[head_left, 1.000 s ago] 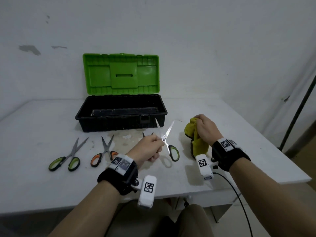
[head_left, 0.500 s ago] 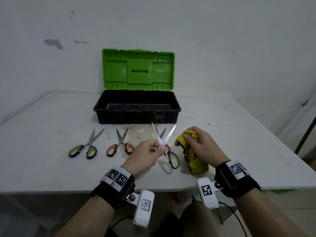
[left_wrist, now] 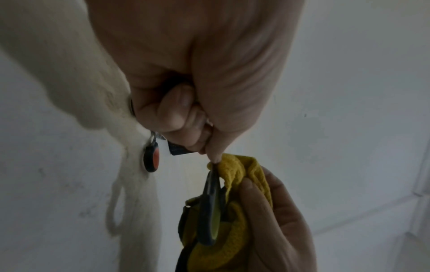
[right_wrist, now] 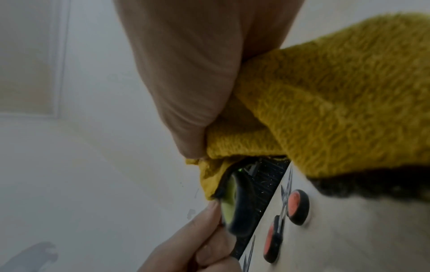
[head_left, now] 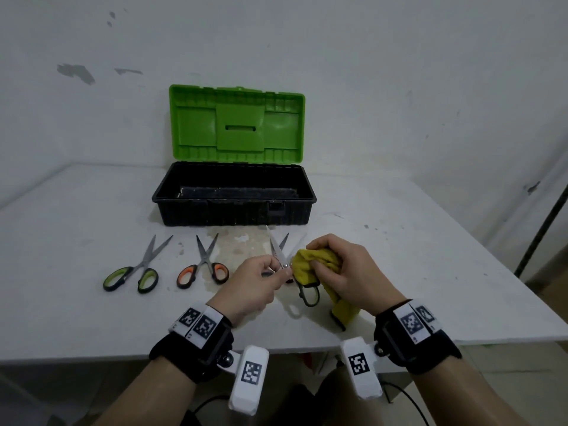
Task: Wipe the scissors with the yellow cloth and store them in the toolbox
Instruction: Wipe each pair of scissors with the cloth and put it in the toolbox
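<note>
My left hand pinches a pair of green-and-black-handled scissors near the pivot, blades spread and pointing away from me, above the table. My right hand grips the bunched yellow cloth and presses it against the scissors just right of the pivot. One handle loop hangs below the cloth. The left wrist view shows the handle lying against the cloth. In the right wrist view the cloth covers the handle top. The toolbox stands open behind, green lid upright.
On the white table, left of my hands, lie green-handled scissors and orange-handled scissors. Another pair with a red-orange handle lies under my hands. A wall stands behind the toolbox, and the table edge runs at the right.
My right hand has brought the cloth leftwards from the table onto the scissors. The left hand keeps its pinch on them and has shifted slightly towards me.
</note>
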### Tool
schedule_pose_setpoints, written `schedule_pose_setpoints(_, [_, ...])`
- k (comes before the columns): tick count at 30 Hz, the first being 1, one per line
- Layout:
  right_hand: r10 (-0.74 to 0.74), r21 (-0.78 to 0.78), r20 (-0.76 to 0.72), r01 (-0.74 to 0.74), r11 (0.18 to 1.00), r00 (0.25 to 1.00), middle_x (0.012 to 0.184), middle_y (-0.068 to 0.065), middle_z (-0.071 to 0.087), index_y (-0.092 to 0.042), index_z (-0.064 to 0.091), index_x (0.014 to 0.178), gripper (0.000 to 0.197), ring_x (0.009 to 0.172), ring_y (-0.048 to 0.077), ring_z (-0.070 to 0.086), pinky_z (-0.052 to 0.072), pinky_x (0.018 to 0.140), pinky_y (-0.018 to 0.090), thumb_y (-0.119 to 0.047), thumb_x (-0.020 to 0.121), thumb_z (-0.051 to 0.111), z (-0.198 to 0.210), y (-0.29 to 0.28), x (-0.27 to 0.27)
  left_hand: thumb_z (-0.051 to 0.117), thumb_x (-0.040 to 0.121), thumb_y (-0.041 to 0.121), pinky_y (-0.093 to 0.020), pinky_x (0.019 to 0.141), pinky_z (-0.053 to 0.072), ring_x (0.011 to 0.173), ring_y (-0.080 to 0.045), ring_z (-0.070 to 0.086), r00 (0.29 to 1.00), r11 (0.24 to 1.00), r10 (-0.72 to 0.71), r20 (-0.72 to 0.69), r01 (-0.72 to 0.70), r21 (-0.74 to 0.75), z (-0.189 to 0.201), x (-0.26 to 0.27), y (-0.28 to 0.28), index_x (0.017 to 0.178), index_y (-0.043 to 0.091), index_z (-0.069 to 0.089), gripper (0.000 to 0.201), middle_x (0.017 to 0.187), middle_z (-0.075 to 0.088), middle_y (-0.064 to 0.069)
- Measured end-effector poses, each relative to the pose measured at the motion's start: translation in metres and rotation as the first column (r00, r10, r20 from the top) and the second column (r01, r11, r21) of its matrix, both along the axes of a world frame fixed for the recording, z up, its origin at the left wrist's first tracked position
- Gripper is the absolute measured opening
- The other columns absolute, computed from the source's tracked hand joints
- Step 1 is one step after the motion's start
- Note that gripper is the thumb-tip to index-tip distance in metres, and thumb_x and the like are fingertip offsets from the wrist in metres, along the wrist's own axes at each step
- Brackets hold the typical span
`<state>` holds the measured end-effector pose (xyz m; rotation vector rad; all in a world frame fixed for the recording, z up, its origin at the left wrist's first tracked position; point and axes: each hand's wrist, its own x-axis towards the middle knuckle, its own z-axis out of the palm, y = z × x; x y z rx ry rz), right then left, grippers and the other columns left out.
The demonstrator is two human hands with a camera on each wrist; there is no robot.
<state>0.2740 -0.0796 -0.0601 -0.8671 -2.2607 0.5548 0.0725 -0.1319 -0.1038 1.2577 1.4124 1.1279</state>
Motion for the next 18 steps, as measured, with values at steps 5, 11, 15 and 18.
schedule_pose_setpoints(5, [0.066, 0.233, 0.119, -0.093, 0.968, 0.991, 0.100, -0.005, 0.064, -0.020, 0.070, 0.109, 0.023, 0.091, 0.009, 0.060, 0.049, 0.080, 0.021, -0.014, 0.086, 0.071, -0.006, 0.004, -0.009, 0.067, 0.091, 0.030, -0.025, 0.047, 0.033, 0.044, -0.006, 0.043, 0.993, 0.998, 0.007, -0.121, 0.000, 0.056, -0.003, 0.004, 0.003, 0.076, 0.017, 0.057, 0.023, 0.061, 0.059, 0.008])
schedule_pose_setpoints(11, [0.033, 0.298, 0.122, -0.068, 0.952, 0.992, 0.095, 0.002, 0.060, -0.019, 0.073, 0.112, 0.022, 0.077, 0.015, 0.060, 0.053, 0.069, 0.027, -0.020, 0.090, 0.069, -0.019, 0.006, -0.018, 0.069, 0.089, 0.036, -0.029, 0.065, 0.044, 0.073, -0.005, 0.060, 0.947, 0.988, 0.066, -0.316, -0.018, 0.152, -0.007, 0.005, 0.004, 0.079, 0.017, 0.060, 0.024, 0.082, 0.069, 0.004])
schedule_pose_setpoints(15, [-0.025, 0.273, 0.060, 0.008, 0.962, 0.998, 0.095, -0.001, 0.062, -0.019, 0.073, 0.108, 0.018, 0.079, 0.013, 0.060, 0.053, 0.071, 0.028, -0.022, 0.092, 0.068, -0.019, 0.007, -0.019, 0.069, 0.089, 0.033, -0.029, 0.072, 0.047, 0.079, -0.003, 0.062, 0.928, 0.977, 0.099, -0.358, -0.022, 0.212, -0.003, 0.003, 0.001, 0.079, 0.014, 0.061, 0.023, 0.078, 0.068, 0.005])
schedule_pose_setpoints(18, [-0.142, 0.251, 0.004, 0.137, 0.958, 0.990, 0.092, -0.002, 0.061, -0.018, 0.072, 0.105, 0.015, 0.078, 0.015, 0.060, 0.053, 0.072, 0.031, -0.021, 0.092, 0.067, -0.014, 0.014, -0.016, 0.070, 0.090, 0.035, -0.024, 0.063, 0.042, 0.067, 0.008, 0.058, 0.936, 0.979, 0.085, -0.341, -0.014, 0.205, 0.001, 0.002, 0.002, 0.079, 0.013, 0.061, 0.027, 0.074, 0.067, 0.010])
